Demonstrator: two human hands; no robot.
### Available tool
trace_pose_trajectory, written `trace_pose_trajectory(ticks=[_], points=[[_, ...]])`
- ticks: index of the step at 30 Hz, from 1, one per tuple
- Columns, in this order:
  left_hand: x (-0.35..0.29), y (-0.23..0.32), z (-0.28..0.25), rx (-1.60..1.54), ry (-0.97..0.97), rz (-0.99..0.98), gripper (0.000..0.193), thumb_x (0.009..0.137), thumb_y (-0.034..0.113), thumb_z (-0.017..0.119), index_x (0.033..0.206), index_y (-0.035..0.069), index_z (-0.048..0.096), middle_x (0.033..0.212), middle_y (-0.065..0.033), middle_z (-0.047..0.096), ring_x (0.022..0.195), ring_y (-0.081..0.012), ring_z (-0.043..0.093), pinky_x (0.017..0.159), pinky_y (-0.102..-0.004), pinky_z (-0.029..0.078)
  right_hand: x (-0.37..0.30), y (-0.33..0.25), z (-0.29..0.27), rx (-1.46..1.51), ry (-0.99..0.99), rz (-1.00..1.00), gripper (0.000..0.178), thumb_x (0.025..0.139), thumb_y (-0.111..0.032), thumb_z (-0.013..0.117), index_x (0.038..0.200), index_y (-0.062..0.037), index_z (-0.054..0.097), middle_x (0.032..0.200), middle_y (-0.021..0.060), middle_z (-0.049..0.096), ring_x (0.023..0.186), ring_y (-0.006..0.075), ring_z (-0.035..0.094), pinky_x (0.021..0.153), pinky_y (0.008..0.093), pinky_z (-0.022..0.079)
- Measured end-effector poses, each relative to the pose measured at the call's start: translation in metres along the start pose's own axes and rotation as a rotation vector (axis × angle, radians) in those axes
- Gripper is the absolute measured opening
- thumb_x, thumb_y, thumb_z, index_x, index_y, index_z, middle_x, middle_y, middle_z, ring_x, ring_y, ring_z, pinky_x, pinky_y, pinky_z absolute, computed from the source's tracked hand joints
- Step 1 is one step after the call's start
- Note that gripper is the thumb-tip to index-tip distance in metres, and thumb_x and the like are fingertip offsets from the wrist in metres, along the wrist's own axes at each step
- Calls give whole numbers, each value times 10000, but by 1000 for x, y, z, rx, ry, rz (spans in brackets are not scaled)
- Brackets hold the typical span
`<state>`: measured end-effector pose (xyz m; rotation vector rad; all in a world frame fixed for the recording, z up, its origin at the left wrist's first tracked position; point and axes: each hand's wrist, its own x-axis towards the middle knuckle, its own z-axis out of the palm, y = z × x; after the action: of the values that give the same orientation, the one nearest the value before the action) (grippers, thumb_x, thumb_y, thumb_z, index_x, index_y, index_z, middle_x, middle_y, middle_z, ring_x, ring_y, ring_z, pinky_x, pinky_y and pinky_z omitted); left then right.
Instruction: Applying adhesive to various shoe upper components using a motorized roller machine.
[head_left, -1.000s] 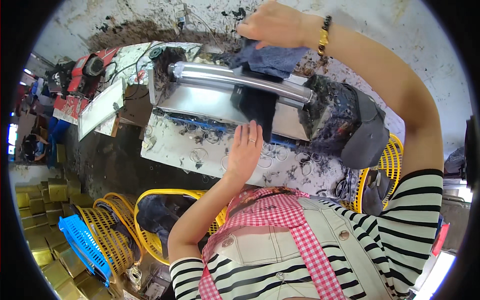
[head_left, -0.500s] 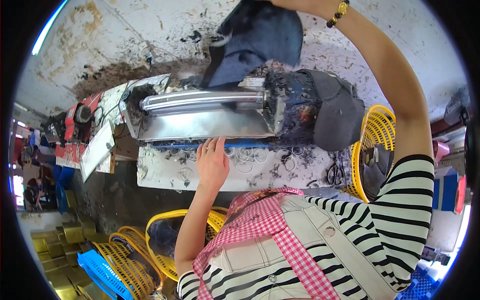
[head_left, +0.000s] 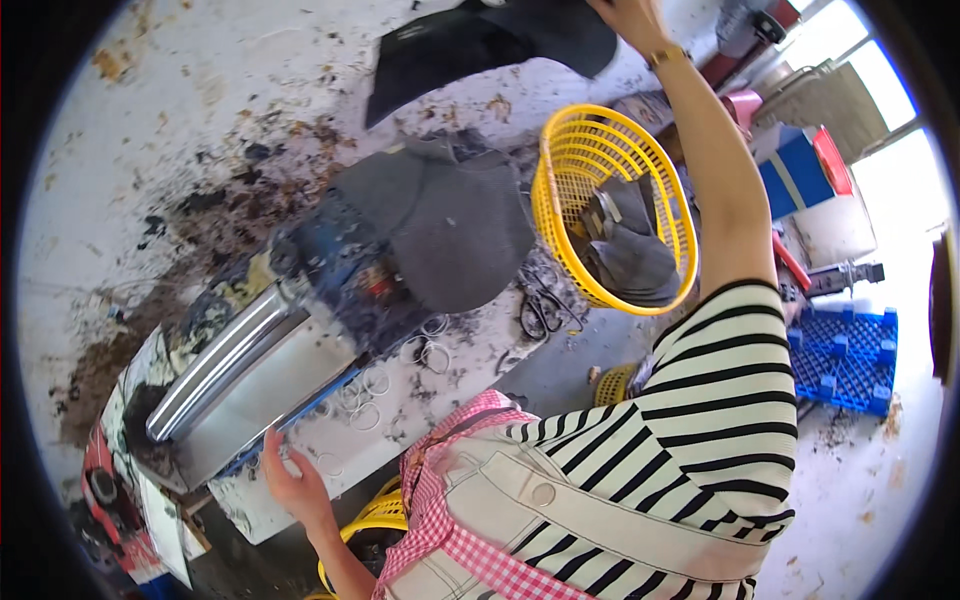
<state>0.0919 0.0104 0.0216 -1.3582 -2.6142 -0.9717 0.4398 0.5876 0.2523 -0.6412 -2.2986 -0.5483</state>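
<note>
At the top edge, my right hand (head_left: 636,22) grips the right end of a large, curved, black piece of sheet material (head_left: 470,50), held up against the stained wall. Its fingertips are partly cut off by the picture's edge. My left hand (head_left: 295,485) has its index finger stretched out and thumb apart, holding nothing. That finger is at the front edge of a machine with a shiny metal roller (head_left: 222,365) and a flat metal plate (head_left: 262,395). Dark grey cut pieces (head_left: 455,225) lie over the machine's right end, which is coated in dark fluff.
A yellow basket (head_left: 548,205) holding grey pieces (head_left: 632,265) stands right of the machine. Black scissors (head_left: 543,312) and several pale rings (head_left: 362,415) lie on the white bench (head_left: 330,450). Blue plastic crates (head_left: 845,360) are at the far right.
The view has swung right, bringing the yellow basket nearer the middle. My right hand has carried the black piece from behind the roller toward the right. My left hand stays by the machine's front edge.
</note>
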Motion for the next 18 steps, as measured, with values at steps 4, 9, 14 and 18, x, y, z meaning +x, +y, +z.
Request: trace_pose_trajectory(ticks=[4, 9, 14, 18], points=[[-14, -4, 4, -18, -12, -69, 437, 860, -53, 518, 1290, 22, 525, 1083, -149, 636, 1004, -281, 605, 900, -367, 443, -189, 26, -12, -141, -166, 50, 114, 847, -130, 581, 949, -146, 628, 914, 53, 618, 770, 264, 648, 625, 381, 530], [-33, -8, 12, -46, -29, -180, 420, 875, -52, 508, 1289, 22, 526, 1076, -139, 633, 1008, -275, 591, 912, -369, 437, -391, -58, -27, -249, -762, 574, 112, 785, -60, 585, 852, -140, 625, 862, 93, 572, 784, 306, 644, 651, 415, 516], [-71, -23, 1, 81, 31, -112, 342, 864, 0, 546, 1205, -12, 562, 1078, -147, 645, 1003, -295, 612, 888, -381, 473, -455, -100, 13, -223, -1306, 948, 176, 783, -125, 599, 912, -58, 698, 1030, 179, 672, 996, 361, 640, 837, 444, 528], [-152, -39, 28, -74, -45, -446, 419, 797, -28, 612, 1200, 82, 584, 1108, -121, 639, 992, -245, 622, 839, -336, 507, -347, -160, 28, 248, -1589, 250, 215, 732, -289, 681, 794, -87, 723, 777, 97, 696, 748, 274, 683, 662, 392, 540]])
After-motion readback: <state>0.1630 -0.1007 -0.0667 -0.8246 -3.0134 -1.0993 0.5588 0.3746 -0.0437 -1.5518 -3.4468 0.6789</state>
